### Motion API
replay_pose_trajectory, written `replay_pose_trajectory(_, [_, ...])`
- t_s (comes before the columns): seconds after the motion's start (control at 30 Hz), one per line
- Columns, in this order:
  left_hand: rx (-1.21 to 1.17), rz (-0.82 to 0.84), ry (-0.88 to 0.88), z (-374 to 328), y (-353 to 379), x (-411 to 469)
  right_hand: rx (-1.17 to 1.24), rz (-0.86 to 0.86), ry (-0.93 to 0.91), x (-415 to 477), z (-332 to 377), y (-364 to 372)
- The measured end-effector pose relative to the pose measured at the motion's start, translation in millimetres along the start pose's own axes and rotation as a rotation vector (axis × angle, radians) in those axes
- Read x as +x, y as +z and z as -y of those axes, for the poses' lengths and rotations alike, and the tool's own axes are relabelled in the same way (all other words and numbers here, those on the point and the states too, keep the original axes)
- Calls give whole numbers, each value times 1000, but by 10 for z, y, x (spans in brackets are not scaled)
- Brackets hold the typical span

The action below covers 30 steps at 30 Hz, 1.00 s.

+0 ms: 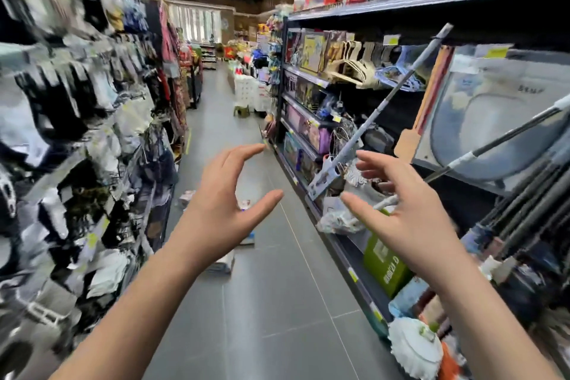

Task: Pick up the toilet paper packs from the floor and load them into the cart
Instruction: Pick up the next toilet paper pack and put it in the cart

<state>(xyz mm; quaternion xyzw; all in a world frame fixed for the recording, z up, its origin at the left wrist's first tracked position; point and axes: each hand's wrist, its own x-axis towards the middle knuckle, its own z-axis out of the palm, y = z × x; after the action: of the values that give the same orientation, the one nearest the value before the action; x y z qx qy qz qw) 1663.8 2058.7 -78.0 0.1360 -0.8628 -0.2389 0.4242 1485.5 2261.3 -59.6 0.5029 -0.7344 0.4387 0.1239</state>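
**Soft packs low in the aisle, both hands empty**

The left hand and right hand are raised in front of the body. Their fingers are spread and lightly curved, they are well apart, and neither holds anything.

The toilet paper packs lie on the grey tiled floor further up the aisle, mostly hidden behind the left wrist and forearm. A second pack sits at the foot of the hanging-goods rack on the left. How many there are in all cannot be told. The cart is not in view.

The packs should be light, bulky and squashy, wrapped in smooth film that is likely to slip under a one-handed pinch. The safer hold is probably a palm on each of two opposite sides, pressing inward (the rolls give a little without harm). Gathered film at an end would also do for a single light pack.

The right-hand shelving crowds the aisle. A mop handle leans out from it at a slant, a white mop head juts out low down, and a green box sits on the bottom shelf. Bending down near that side risks knocking the poles, so the middle of the aisle looks the easier approach.
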Motion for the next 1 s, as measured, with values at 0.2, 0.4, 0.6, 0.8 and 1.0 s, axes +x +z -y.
replay_pose_trajectory(0.2, [0, -18, -30, 815, -340, 552, 43, -6, -49, 819, 164, 697])
replay_pose_trajectory(0.4, [-1, -36, -65, 1374, -459, 1019, 90, 9, -70, 1435, 49, 1328])
replay_pose_trajectory(0.6, [28, -43, -116, 1866, -350, 1417, 159, 47, -90, 2060, -344, 1866])
replay_pose_trajectory(0.8, [76, -53, -173, 2497, 33, 2009, 205, 89, -116, 2828, -992, 2429])
replay_pose_trajectory(1.0, [64, -59, -173, 3020, 675, 3022, 206, 121, -125, 3831, -1807, 2669])
